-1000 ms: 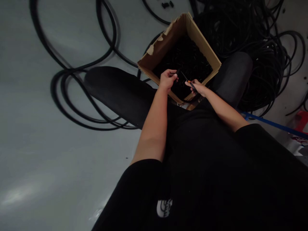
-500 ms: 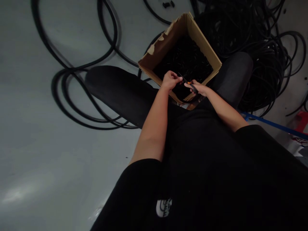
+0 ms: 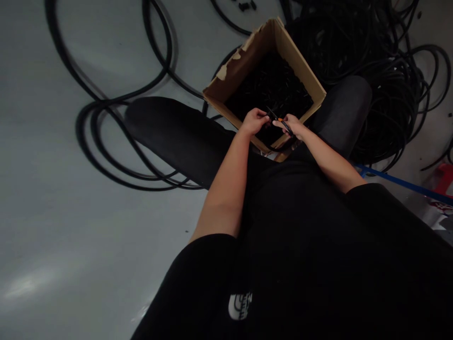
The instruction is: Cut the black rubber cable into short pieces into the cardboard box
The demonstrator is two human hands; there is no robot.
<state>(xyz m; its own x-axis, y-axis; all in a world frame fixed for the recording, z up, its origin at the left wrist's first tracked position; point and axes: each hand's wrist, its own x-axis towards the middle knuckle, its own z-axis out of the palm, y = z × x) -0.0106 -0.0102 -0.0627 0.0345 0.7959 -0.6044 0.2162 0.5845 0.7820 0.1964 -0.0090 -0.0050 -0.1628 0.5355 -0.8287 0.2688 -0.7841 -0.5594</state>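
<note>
Head view: a glossy grey floor (image 3: pixel 88 255) spreads around me, dimly lit, with loops of black hose (image 3: pixel 80 130) on its left, too overlapped to count. Two small black offcuts (image 3: pixel 244 6), at least, lie near its top edge. One cardboard box (image 3: pixel 293 54) stands between my knees, holding countless black pieces (image 3: pixel 272 85). Over its near corner, my left hand (image 3: pixel 260 121) pinches its fingertips together; what they have, I can't tell. My right hand (image 3: pixel 290 126) is closed around one scissors-like tool (image 3: pixel 279 120), blades toward my left fingers. Rightward: one hose heap (image 3: pixel 382 113), one blue bar (image 3: pixel 399 181), one red object (image 3: pixel 446 179).
</note>
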